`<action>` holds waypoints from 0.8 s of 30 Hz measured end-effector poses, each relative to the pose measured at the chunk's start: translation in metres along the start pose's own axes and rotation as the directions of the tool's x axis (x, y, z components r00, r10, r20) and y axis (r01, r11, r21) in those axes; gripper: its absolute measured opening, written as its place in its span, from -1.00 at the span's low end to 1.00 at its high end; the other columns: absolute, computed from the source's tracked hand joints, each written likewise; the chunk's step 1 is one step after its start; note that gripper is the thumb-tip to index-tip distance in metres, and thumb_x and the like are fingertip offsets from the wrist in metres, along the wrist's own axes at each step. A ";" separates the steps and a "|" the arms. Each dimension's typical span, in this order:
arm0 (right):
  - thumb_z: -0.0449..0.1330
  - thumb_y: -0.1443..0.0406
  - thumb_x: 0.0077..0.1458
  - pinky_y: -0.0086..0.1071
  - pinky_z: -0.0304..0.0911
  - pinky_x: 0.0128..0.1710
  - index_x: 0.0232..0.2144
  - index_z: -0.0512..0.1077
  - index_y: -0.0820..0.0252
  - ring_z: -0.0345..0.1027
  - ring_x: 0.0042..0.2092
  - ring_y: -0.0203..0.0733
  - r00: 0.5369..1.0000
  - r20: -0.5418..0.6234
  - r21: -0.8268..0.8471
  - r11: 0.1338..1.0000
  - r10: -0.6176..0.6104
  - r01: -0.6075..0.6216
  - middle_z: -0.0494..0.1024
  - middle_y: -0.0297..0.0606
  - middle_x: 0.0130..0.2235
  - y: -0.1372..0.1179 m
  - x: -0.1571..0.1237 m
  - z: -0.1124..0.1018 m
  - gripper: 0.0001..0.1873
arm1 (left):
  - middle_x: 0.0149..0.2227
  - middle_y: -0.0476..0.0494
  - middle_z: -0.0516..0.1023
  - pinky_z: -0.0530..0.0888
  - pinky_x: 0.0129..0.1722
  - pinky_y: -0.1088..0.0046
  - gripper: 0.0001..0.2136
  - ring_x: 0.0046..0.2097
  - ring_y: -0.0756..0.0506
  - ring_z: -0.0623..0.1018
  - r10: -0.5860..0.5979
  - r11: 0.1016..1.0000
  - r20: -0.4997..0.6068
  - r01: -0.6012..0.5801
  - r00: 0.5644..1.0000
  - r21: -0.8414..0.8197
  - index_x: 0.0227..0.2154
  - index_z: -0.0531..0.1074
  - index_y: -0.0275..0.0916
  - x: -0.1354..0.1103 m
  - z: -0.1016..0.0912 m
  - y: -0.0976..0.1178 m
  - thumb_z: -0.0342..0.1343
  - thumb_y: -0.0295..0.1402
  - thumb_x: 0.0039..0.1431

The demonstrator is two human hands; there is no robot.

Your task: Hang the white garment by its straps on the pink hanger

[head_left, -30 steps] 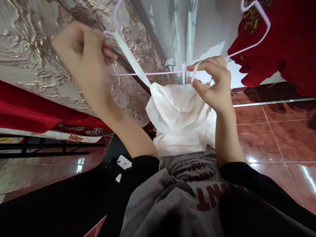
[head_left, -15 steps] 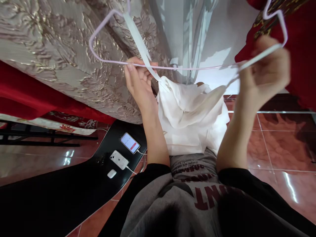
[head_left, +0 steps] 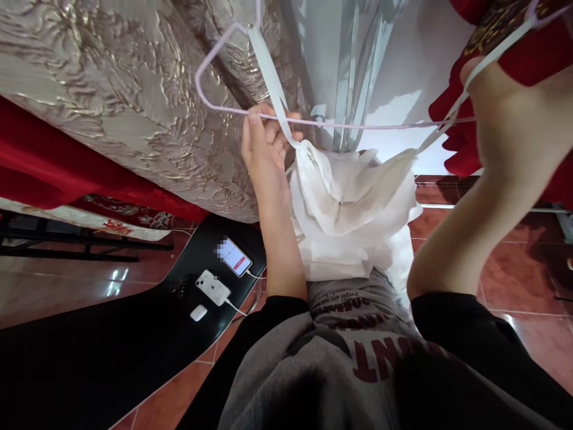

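A pale lilac clothes hanger (head_left: 367,126) spans the view in front of me, its hook ends running out of the top. My left hand (head_left: 268,140) pinches its lower bar near the left corner. A white garment (head_left: 358,209) hangs below by two thin straps. One strap (head_left: 268,68) is looped over the hanger's left shoulder and passes my left fingers. The other strap (head_left: 496,51) runs up to the hanger's right shoulder, over the thumb of my right hand (head_left: 505,113). My right hand is raised at the right; most of its fingers are hidden behind it.
Beige embossed fabric (head_left: 111,77) hangs at the left, and red cloth (head_left: 519,65) at the right. On a black bench (head_left: 111,346) lie a lit phone (head_left: 235,257), a white phone (head_left: 212,288) and a small white case (head_left: 198,312). Reddish tiles (head_left: 514,263) cover the floor.
My right hand has moved right and closer to the camera, and the right strap now reaches up to the hanger's right shoulder. The hanger and my left hand have shifted slightly right.
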State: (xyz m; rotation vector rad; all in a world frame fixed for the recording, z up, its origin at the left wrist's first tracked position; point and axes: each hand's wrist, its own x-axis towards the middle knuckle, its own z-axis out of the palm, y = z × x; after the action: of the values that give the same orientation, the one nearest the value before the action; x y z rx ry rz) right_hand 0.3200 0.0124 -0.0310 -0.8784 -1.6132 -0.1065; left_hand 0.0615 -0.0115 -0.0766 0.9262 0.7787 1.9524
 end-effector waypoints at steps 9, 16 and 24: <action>0.14 0.16 0.02 -0.08 0.00 0.29 0.00 0.25 -0.12 0.10 0.17 -0.16 0.919 0.389 -0.014 0.998 0.069 -0.069 0.33 -0.35 0.03 -0.025 -0.054 0.069 -0.56 | -0.35 -0.22 0.54 0.45 -0.29 0.36 -0.62 -0.35 -0.09 0.54 -0.076 0.933 0.166 0.012 0.983 0.359 -0.34 0.51 -0.32 -0.014 -0.022 0.008 -0.16 -0.25 0.37; 0.02 0.14 0.14 -0.12 0.15 0.12 -0.20 0.41 -0.05 0.20 -0.02 -0.20 0.972 0.155 -0.013 0.984 0.176 -0.176 0.42 -0.31 -0.20 -0.029 -0.062 0.064 -0.77 | -0.23 -0.16 0.49 0.46 -0.16 0.34 -0.56 -0.11 -0.15 0.50 -0.165 0.964 0.351 0.076 0.922 0.254 -0.29 0.50 -0.23 -0.003 -0.006 0.083 -0.32 -0.29 0.39; 0.06 0.17 0.10 -0.13 0.22 0.09 -0.12 0.37 -0.08 0.15 0.06 -0.19 0.939 0.264 0.040 0.971 0.219 -0.238 0.41 -0.34 -0.11 -0.033 -0.066 0.066 -0.74 | 0.00 0.22 0.41 0.42 -0.03 0.39 -0.73 0.21 -0.05 0.22 0.201 0.976 -0.121 -0.188 0.972 0.114 -0.25 0.45 -0.02 0.014 -0.036 0.052 -0.19 -0.31 0.34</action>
State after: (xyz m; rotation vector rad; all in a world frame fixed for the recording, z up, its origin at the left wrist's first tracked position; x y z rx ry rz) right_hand 0.2459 -0.0073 -0.0932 -1.0510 -1.7293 0.2372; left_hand 0.0052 -0.0307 -0.0514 0.9717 0.8985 2.1802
